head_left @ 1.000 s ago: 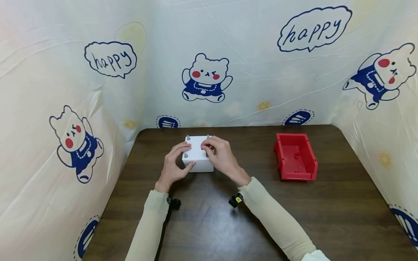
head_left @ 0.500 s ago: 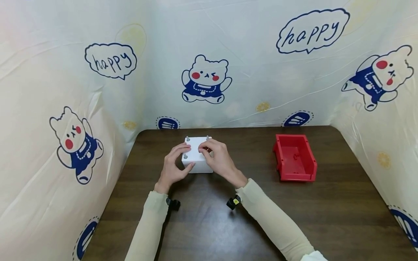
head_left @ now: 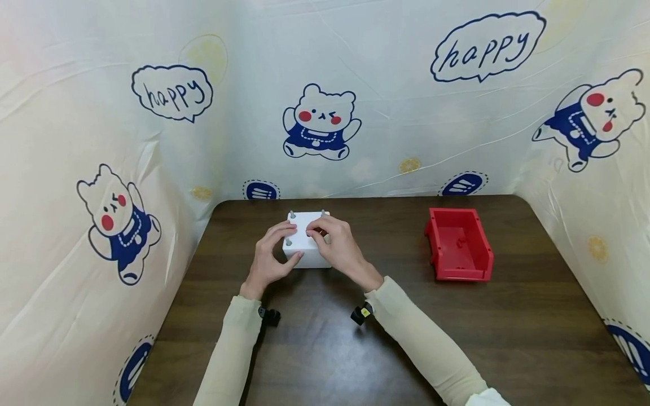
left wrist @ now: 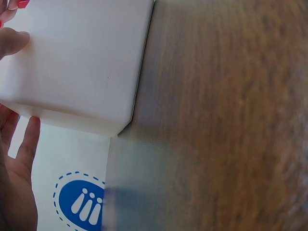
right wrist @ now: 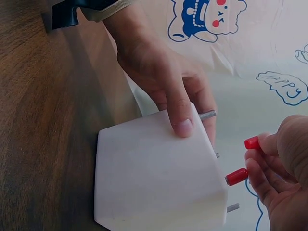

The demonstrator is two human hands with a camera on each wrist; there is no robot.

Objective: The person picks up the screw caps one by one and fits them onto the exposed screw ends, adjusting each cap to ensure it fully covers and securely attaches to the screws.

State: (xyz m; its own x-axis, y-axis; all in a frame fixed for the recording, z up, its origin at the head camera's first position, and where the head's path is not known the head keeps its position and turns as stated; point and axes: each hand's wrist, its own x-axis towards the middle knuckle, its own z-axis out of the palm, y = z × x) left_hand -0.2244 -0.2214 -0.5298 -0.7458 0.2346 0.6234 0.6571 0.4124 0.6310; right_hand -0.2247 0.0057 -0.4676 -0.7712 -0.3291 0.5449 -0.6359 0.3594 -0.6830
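A white box (head_left: 311, 259) stands on the table, with bare metal studs (right wrist: 208, 115) sticking out of its top. One stud carries a red cap (right wrist: 237, 177). My left hand (head_left: 270, 254) holds the box at its left side, thumb on the front face and fingers reaching over the top edge. Above the box's right part, my right hand (head_left: 342, 242) pinches a second red cap (right wrist: 251, 143) between thumb and finger, apart from the studs in the right wrist view. From the head view, the right hand hides the near right corner of the top.
A red open-front bin (head_left: 461, 245) stands to the right on the dark wooden table (head_left: 406, 338). Behind and at both sides hangs a pale printed cloth (head_left: 386, 113).
My right hand has shifted slightly left over the box top, and the red that showed beneath it in the head view is now hidden. The left hand and box stay put.
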